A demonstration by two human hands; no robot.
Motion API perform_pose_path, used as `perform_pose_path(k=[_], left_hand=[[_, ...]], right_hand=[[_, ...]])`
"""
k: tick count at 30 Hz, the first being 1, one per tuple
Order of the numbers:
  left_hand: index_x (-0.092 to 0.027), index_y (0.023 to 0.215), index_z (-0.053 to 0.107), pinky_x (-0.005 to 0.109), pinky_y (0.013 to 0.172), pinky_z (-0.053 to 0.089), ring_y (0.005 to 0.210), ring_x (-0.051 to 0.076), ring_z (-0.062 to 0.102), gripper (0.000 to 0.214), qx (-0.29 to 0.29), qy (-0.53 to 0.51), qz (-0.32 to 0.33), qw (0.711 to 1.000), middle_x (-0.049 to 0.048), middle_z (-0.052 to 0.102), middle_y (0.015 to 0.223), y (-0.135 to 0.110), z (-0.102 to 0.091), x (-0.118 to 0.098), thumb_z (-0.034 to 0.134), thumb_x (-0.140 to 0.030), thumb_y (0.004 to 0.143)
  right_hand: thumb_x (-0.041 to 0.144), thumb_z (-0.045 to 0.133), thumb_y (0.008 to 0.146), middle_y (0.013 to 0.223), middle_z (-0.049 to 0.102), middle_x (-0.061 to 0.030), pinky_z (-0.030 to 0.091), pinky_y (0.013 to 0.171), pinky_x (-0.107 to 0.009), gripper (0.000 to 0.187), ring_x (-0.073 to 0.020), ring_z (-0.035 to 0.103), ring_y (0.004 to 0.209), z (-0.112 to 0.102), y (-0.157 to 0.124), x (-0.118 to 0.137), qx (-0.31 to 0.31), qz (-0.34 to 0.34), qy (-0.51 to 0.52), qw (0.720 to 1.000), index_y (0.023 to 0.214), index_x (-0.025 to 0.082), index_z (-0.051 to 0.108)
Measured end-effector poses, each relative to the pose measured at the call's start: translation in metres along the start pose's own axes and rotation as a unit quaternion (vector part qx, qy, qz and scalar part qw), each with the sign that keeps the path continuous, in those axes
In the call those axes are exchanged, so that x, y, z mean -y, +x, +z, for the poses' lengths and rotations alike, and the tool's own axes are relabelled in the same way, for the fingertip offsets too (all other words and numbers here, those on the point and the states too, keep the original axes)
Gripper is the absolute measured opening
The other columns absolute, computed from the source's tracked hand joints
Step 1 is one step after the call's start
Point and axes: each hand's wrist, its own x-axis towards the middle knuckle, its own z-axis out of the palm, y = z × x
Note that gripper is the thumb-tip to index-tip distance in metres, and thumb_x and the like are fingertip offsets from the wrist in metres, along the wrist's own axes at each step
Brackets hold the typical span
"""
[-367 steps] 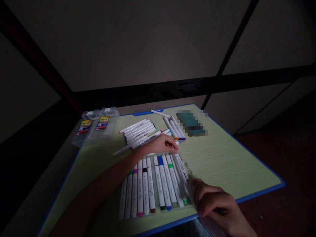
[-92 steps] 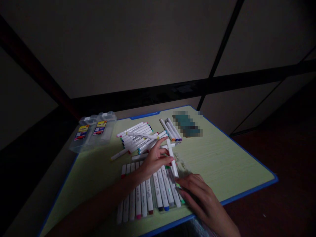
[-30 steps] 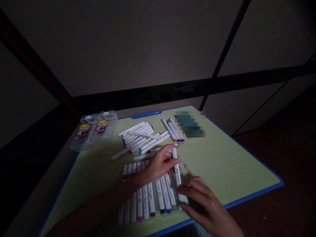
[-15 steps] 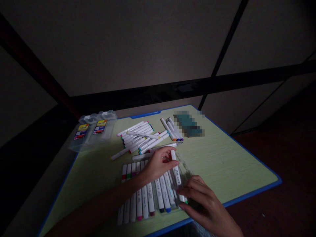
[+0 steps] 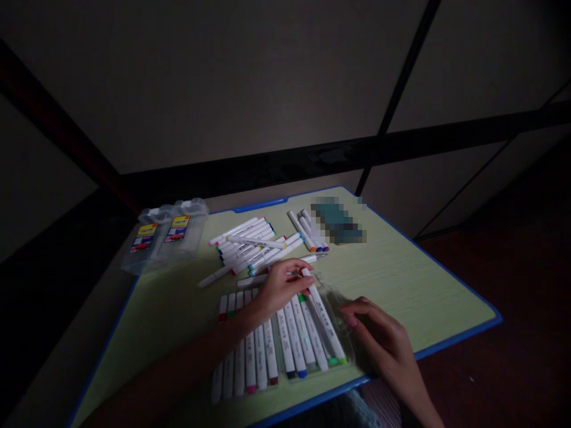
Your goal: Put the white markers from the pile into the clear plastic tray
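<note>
Two rows of white markers lie on a pale green table (image 5: 401, 285). The right row (image 5: 307, 339) sits in a clear plastic tray (image 5: 348, 348); the left row (image 5: 247, 351) lies beside it. My left hand (image 5: 281, 288) rests over the far ends of the tray's markers, fingers curled on the top of the rightmost marker (image 5: 325, 324), which lies in the tray. My right hand (image 5: 379, 342) lies on the tray's right edge with its fingers loosely bent, holding nothing I can make out.
A loose pile of markers (image 5: 250, 246) lies further back, with three more markers (image 5: 307, 232) next to a blurred teal object (image 5: 339, 223). Two clear plastic cases (image 5: 163, 238) with yellow labels stand at the far left corner. The table's blue edge (image 5: 455, 339) runs near my right hand.
The rightmost marker, held tilted by both hands a second ago, now lies flat in the tray. My right hand has let go of its near end and shifted right.
</note>
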Motion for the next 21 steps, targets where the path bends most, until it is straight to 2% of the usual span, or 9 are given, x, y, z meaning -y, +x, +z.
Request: perform_pose_path(k=[7,13,21], left_hand=[[-0.013,0.082,0.053,0.023,0.056,0.046,0.057,0.008,0.052,0.024,0.018,0.013,0.002,1.000,-0.0053,0.049,0.060,-0.0025,0.0032,0.0038,0.067,-0.019,0.064],[-0.017,0.084,0.046,0.018,0.054,0.042,0.060,0.007,0.052,0.031,-0.015,0.036,0.026,0.999,-0.0048,0.051,0.068,-0.0049,0.0067,0.0033,0.065,-0.010,0.062],[-0.017,0.079,0.043,0.019,0.054,0.038,0.059,0.008,0.049,0.022,-0.018,0.096,0.064,0.993,-0.0058,0.045,0.062,-0.0052,0.0073,0.0075,0.061,-0.011,0.068]], right_hand=[[0.025,0.048,0.084,0.076,0.060,-0.0023,0.046,0.063,-0.025,0.014,-0.0147,0.057,0.072,0.0019,0.0006,0.0019,0.018,0.005,-0.012,1.000,0.087,0.021,0.061],[0.024,0.049,0.083,0.074,0.058,-0.0021,0.045,0.060,-0.026,0.014,-0.0144,0.057,0.070,0.0013,0.0022,0.0043,0.050,-0.009,-0.025,0.998,0.088,0.021,0.063],[0.023,0.054,0.080,0.072,0.057,-0.0017,0.045,0.059,-0.026,0.009,-0.0149,0.056,0.068,0.0041,0.0021,0.0005,0.051,-0.014,-0.061,0.997,0.082,0.020,0.062]])
